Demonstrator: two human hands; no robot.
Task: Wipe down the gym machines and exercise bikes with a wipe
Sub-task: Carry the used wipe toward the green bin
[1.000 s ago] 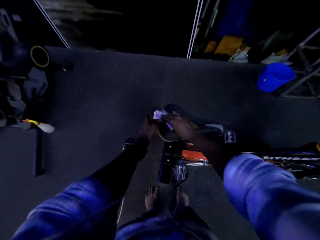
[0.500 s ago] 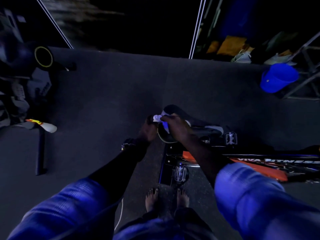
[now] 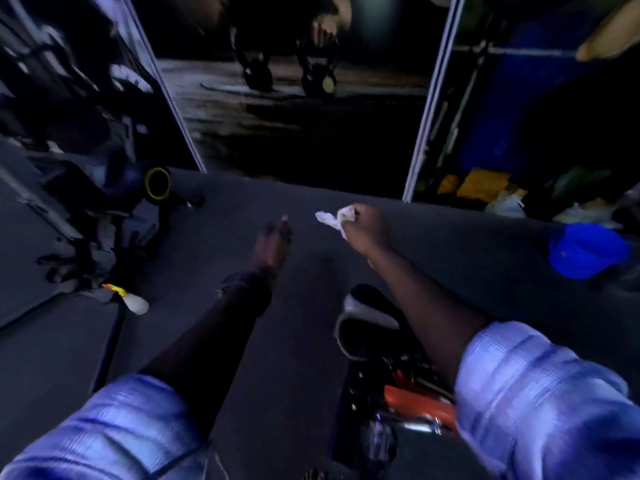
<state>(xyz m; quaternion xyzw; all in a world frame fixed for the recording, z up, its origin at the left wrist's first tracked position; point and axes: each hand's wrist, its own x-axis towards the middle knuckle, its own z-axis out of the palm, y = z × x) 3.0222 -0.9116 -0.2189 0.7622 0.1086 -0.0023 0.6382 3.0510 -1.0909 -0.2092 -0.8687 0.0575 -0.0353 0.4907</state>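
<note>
A dim gym floor (image 3: 242,341) of dark mat runs to mirrored panels. The right hand (image 3: 363,230) is raised well above the bike saddle (image 3: 363,323), its fingers bunched round a crumpled white wipe (image 3: 334,216), likely lifted clear to refold it or reach another part. The left hand (image 3: 273,240) hangs in the air near the wipe, fingers straight, holding nothing. A blue bucket (image 3: 585,251) sits far right.

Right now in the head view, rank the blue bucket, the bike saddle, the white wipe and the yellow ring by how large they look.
1. blue bucket and bike saddle: they look alike in size, and the saddle is nearer the camera, so no ranking between them.
2. white wipe, partly hidden in the right hand.
3. yellow ring, close to the wipe.
</note>
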